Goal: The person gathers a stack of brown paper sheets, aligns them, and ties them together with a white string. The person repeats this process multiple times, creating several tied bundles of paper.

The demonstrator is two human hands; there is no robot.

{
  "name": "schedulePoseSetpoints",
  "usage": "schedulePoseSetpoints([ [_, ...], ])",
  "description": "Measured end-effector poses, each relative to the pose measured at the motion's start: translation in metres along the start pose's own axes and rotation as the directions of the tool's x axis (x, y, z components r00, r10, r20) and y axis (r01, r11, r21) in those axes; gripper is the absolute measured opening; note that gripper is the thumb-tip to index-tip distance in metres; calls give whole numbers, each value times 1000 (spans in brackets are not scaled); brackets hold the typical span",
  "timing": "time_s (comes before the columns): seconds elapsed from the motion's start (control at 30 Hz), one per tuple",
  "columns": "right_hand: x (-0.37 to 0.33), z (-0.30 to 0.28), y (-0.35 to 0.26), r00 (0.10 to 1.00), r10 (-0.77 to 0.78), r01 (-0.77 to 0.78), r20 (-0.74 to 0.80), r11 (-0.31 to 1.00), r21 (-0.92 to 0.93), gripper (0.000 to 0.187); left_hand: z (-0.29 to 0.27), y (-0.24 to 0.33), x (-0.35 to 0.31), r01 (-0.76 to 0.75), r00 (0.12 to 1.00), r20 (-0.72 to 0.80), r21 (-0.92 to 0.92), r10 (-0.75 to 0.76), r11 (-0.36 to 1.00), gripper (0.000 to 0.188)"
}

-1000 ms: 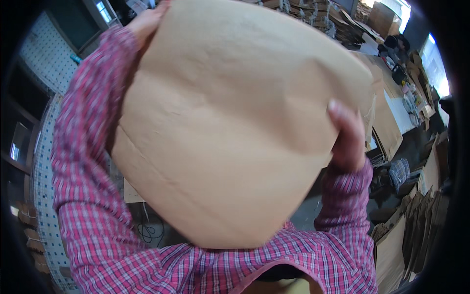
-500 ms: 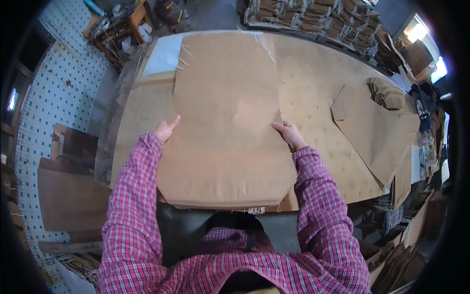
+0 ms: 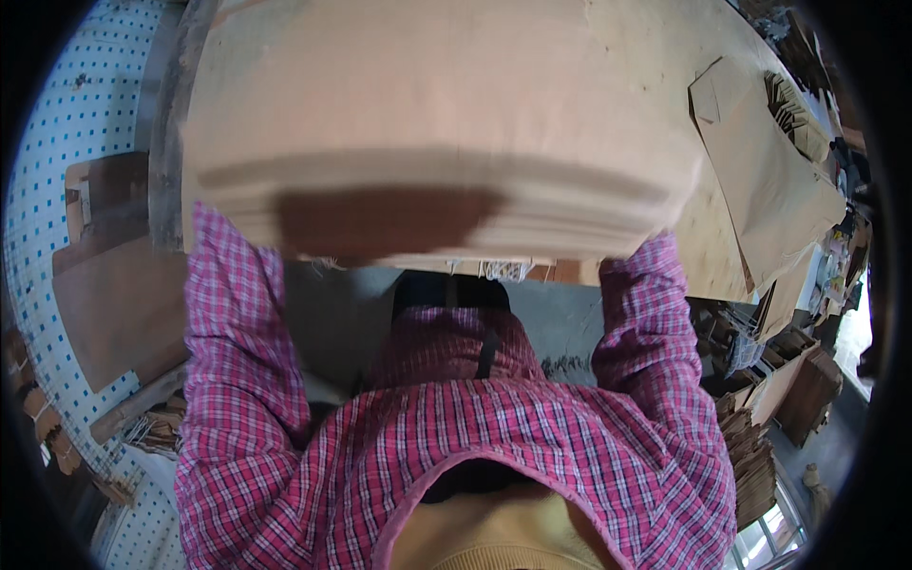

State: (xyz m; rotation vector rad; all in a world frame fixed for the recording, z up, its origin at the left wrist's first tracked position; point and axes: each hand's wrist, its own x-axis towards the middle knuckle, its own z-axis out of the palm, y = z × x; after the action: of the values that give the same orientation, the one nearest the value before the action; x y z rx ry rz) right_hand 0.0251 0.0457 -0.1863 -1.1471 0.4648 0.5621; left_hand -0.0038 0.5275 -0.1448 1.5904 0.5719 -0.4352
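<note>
A wide sheet-like brown paper sack (image 3: pixel 446 95), or a pile of them, fills the upper middle in front of me. Its near edge is blurred and bowed, with layered lines and a dark reddish-brown patch (image 3: pixel 380 223). The left checked sleeve (image 3: pixel 233 271) runs up to the paper's near left corner. My right sleeve (image 3: pixel 641 275) meets the near right corner. Both my hands are hidden by the paper, so their fingers do not show. White threads (image 3: pixel 505 270) hang under the near edge.
Under the paper is a plywood table (image 3: pixel 712 252). More brown paper (image 3: pixel 760 180) lies on its right side, with a folded bundle (image 3: pixel 798 114) beside it. Brown boards (image 3: pixel 114 294) stand at the left by a blue-dotted white surface (image 3: pixel 43 190). Stacked paper (image 3: pixel 750 437) sits lower right.
The view has tilted down toward my body. The paper looks larger and its near edge is now blurred and raised. Both hands, seen before at its side edges, have gone behind it.
</note>
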Motion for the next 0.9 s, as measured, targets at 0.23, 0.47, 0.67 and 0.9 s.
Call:
schedulePoseSetpoints([
  [0.23,-2,-12,7,997,36,-40,-62,998,-52,58,3,45,-17,-90,995,-53,-95,85,991,55],
  [0.47,-2,-24,45,992,74,-68,-102,996,57,59,40,-47,-36,75,993,-46,-473,-110,878,53],
  [0.67,-7,-19,36,978,90,-78,-188,994,71,53,40,-40,-33,143,979,-49,-532,-199,834,52],
  [0.9,-28,-8,27,943,330,-331,-54,943,-19,65,15,-44,-47,414,906,200,-226,-374,882,70],
])
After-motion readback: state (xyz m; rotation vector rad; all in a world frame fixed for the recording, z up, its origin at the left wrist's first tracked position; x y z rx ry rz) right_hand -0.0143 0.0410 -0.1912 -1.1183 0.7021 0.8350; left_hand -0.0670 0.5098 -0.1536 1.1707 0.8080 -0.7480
